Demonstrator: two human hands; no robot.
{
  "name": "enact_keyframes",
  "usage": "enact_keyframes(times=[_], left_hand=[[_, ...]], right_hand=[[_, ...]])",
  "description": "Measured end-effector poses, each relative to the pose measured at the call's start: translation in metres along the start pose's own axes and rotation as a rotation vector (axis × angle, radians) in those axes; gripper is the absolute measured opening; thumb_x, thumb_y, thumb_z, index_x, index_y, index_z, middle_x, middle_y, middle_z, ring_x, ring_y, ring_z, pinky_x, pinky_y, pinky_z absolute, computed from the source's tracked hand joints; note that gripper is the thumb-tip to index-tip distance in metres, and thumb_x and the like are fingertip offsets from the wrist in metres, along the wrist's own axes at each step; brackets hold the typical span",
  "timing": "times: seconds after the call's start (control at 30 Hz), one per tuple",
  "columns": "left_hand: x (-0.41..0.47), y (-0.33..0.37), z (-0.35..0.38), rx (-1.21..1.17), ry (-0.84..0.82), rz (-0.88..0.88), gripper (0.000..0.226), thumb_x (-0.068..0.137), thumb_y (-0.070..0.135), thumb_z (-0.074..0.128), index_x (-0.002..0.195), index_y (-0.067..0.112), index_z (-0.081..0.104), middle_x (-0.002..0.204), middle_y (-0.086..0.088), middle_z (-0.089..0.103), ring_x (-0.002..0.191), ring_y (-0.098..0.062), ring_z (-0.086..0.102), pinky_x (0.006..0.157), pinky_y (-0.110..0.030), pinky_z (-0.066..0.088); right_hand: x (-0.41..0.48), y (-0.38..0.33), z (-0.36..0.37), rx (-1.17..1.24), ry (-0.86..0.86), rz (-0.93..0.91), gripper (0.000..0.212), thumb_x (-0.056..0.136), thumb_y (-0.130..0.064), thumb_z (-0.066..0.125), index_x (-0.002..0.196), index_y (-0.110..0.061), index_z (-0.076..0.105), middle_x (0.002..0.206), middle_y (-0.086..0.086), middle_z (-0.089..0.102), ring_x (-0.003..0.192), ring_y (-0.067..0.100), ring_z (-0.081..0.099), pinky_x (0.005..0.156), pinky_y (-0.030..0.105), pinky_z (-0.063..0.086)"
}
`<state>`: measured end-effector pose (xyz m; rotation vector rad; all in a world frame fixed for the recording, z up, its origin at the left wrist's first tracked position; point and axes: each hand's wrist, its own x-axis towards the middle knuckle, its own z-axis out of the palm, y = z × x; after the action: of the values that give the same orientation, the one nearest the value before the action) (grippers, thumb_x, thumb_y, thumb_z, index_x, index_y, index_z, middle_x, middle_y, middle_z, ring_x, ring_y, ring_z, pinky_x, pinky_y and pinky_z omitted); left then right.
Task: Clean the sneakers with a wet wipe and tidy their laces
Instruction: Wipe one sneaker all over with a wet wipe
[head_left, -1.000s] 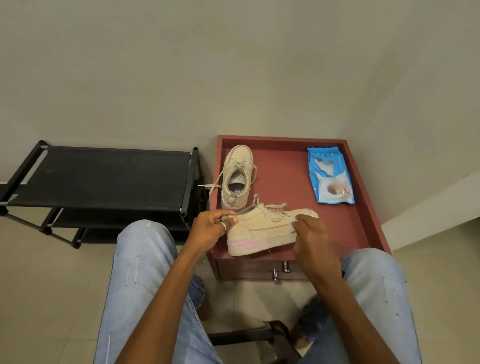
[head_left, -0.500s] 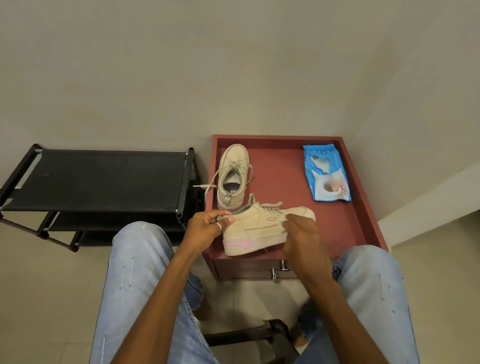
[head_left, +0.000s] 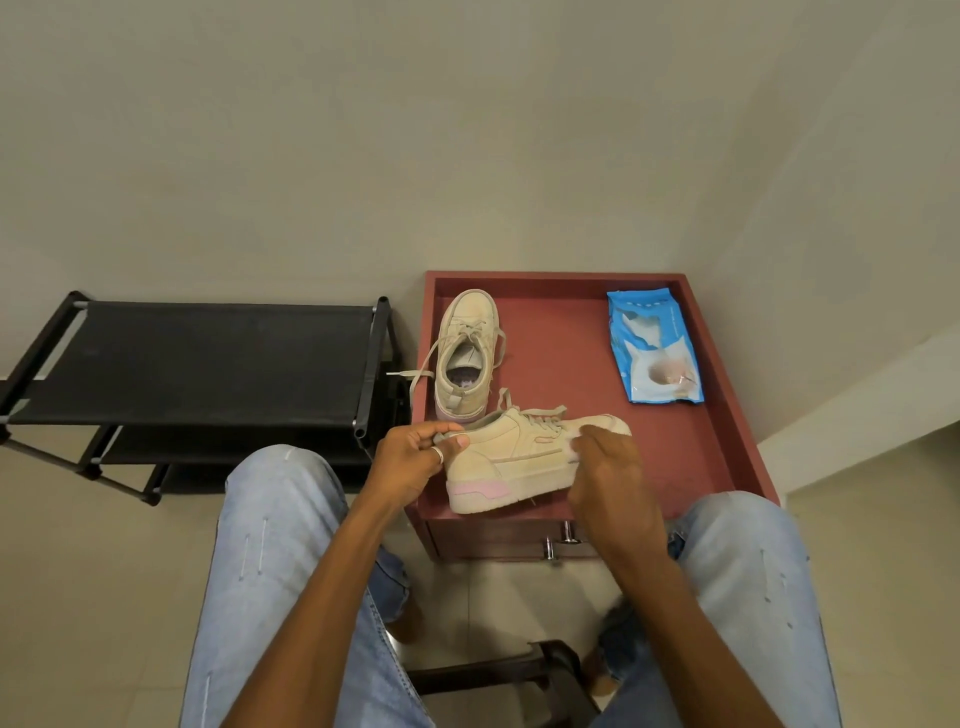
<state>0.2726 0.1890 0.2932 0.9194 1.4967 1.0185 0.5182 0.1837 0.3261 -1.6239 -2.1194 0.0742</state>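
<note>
A beige sneaker (head_left: 519, 452) with a pink heel patch lies across the front of the red tray-top cabinet (head_left: 727, 415), toe pointing right. My left hand (head_left: 415, 457) pinches its heel collar between thumb and fingers. My right hand (head_left: 608, 467) is curled against the sneaker's side near the toe, with a small pale wet wipe (head_left: 573, 450) just showing under the fingertips. The second beige sneaker (head_left: 465, 353) stands behind it, toe to the wall, with one loose lace trailing over the tray's left rim. A blue wet-wipe pack (head_left: 654, 348) lies at the tray's back right.
A black shoe rack (head_left: 197, 358) stands left of the cabinet, almost touching it. The cabinet sits in a wall corner. My knees in light jeans flank the cabinet front, where metal drawer handles (head_left: 558, 543) stick out. A dark stool leg shows below between my legs.
My right hand has shifted slightly along the sneaker's side near the toe. My left hand keeps its hold on the heel. The view has drifted a little.
</note>
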Motion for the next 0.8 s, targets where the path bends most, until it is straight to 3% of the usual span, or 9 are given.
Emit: enact_keyframes(times=[0.1, 0.3, 0.43, 0.57, 0.73, 0.8], left_hand=[[-0.001, 0.001, 0.000, -0.013, 0.002, -0.005, 0.014, 0.085, 0.017, 0.081, 0.088, 0.030, 0.081, 0.095, -0.001, 0.079, 0.100, -0.025, 0.074, 0.094, -0.050, 0.059], [-0.002, 0.002, -0.001, -0.007, -0.002, -0.008, 0.014, 0.085, 0.018, 0.081, 0.086, 0.032, 0.082, 0.096, -0.002, 0.079, 0.101, -0.027, 0.074, 0.095, -0.052, 0.058], [-0.002, 0.002, 0.000, -0.005, -0.001, -0.006, 0.011, 0.085, 0.018, 0.081, 0.092, 0.027, 0.081, 0.097, -0.002, 0.079, 0.101, -0.026, 0.074, 0.095, -0.051, 0.059], [-0.004, 0.005, 0.001, -0.002, 0.000, 0.002, 0.012, 0.086, 0.016, 0.080, 0.091, 0.027, 0.080, 0.093, -0.002, 0.080, 0.095, -0.024, 0.075, 0.093, -0.048, 0.060], [-0.005, 0.006, 0.001, -0.004, 0.008, 0.005, 0.012, 0.086, 0.014, 0.080, 0.091, 0.026, 0.079, 0.086, 0.004, 0.079, 0.086, -0.015, 0.073, 0.085, -0.038, 0.061], [-0.006, 0.006, 0.002, 0.012, 0.012, 0.019, 0.013, 0.087, 0.015, 0.080, 0.090, 0.028, 0.079, 0.085, 0.007, 0.079, 0.083, -0.010, 0.073, 0.080, -0.031, 0.060]], right_hand=[[-0.012, -0.016, 0.004, 0.011, -0.060, -0.077, 0.027, 0.068, 0.008, 0.057, 0.091, 0.001, 0.070, 0.101, 0.015, 0.067, 0.089, 0.035, 0.060, 0.069, 0.044, 0.057], [0.015, 0.024, -0.004, -0.012, -0.031, 0.265, 0.029, 0.068, 0.014, 0.063, 0.094, 0.001, 0.068, 0.091, 0.017, 0.066, 0.083, 0.037, 0.061, 0.061, 0.040, 0.052], [-0.001, 0.006, 0.004, -0.027, 0.013, 0.129, 0.040, 0.060, 0.017, 0.065, 0.099, 0.005, 0.070, 0.103, 0.019, 0.069, 0.089, 0.039, 0.063, 0.070, 0.043, 0.057], [-0.013, -0.012, 0.004, -0.009, -0.043, 0.015, 0.036, 0.061, 0.014, 0.061, 0.093, 0.004, 0.071, 0.103, 0.017, 0.069, 0.086, 0.038, 0.062, 0.064, 0.043, 0.058], [0.022, 0.027, 0.003, 0.065, 0.014, 0.318, 0.041, 0.067, 0.016, 0.059, 0.102, 0.000, 0.072, 0.099, 0.016, 0.072, 0.089, 0.039, 0.064, 0.075, 0.041, 0.055], [0.018, 0.022, 0.003, 0.052, 0.034, 0.293, 0.040, 0.064, 0.017, 0.061, 0.098, 0.000, 0.073, 0.095, 0.015, 0.072, 0.084, 0.038, 0.065, 0.070, 0.039, 0.055]])
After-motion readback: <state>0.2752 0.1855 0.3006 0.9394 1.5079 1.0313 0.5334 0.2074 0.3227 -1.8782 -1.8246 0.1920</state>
